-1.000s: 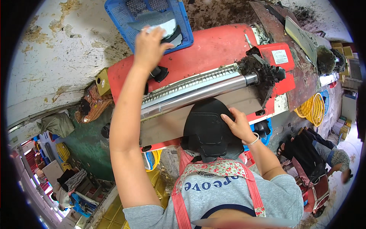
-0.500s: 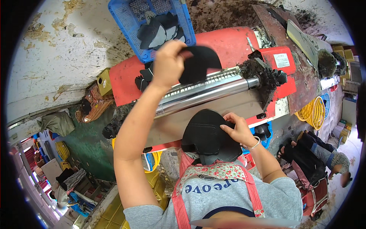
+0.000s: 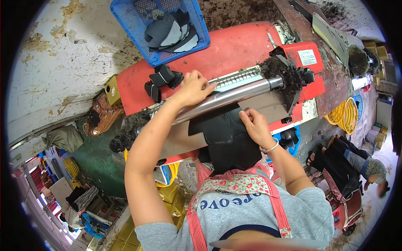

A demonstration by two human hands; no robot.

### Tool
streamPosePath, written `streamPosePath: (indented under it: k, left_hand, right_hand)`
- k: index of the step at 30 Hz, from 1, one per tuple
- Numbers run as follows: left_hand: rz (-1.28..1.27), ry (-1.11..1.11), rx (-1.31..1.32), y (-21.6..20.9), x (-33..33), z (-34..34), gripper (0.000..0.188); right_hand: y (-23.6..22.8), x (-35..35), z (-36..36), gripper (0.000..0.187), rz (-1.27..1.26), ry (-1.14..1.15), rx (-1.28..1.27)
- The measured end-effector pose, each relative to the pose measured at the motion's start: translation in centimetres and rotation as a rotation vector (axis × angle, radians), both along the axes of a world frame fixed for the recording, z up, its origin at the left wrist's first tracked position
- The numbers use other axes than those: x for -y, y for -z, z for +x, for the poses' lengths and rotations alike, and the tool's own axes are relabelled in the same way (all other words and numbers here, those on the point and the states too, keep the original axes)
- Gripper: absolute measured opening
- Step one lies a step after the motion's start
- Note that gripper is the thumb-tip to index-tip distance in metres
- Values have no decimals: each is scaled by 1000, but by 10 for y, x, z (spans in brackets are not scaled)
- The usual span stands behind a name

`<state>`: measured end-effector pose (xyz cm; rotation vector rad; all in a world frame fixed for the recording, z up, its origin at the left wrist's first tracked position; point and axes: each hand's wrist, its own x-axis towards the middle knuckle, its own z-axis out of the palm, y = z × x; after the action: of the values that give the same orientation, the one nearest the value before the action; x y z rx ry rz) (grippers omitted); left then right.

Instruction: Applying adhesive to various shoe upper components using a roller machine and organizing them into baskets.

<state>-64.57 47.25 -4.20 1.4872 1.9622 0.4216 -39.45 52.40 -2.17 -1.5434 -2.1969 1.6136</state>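
Observation:
A flat black piece [image 3: 220, 123] with a notched left side lies on the metal plate in front of the shiny roller [image 3: 234, 96], its far edge close to the roller. More black material [image 3: 234, 157] shows under and nearer than it, against the apron. My right hand [image 3: 256, 127] grips the right edge of the flat black piece between thumb and fingers. Beyond the roller, my left hand [image 3: 193, 90] has its fingers bent at a thin dark edge on the roller's far side. What those fingers hold is mostly hidden.
A blue basket [image 3: 205, 35] with dark and grey cut pieces stands on the red machine top [image 3: 234, 46]. Folded black pieces [image 3: 163, 77] lie left of my left hand. Dirty roller ends [image 3: 287, 75] flank the roller. Yellow baskets [image 3: 349, 117] and another person [image 3: 372, 171] are at the right.
My left hand carried a black piece above the roller; now it is lower, by the roller's far side. A notched black piece now lies in front of the roller, under my right hand.

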Motion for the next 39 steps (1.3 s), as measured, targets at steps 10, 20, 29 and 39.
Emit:
streamPosePath:
  k: [10,20,29,39]
  left_hand:
    - [625,-252,6,-71,-23,-27,15]
    - [230,-35,-342,-45,-39,-42,45]
    - [199,-172,101,-35,-13,4,23]
    - [962,-121,-710,-87,-46,-95,21]
  right_hand:
    - [-3,1,36,30,-48,-355,-169]
    - [5,-15,7,28,34,-283,-106]
    - [11,-2,36,37,-191,-179,-332]
    - [16,11,31,16,-170,-144,-214]
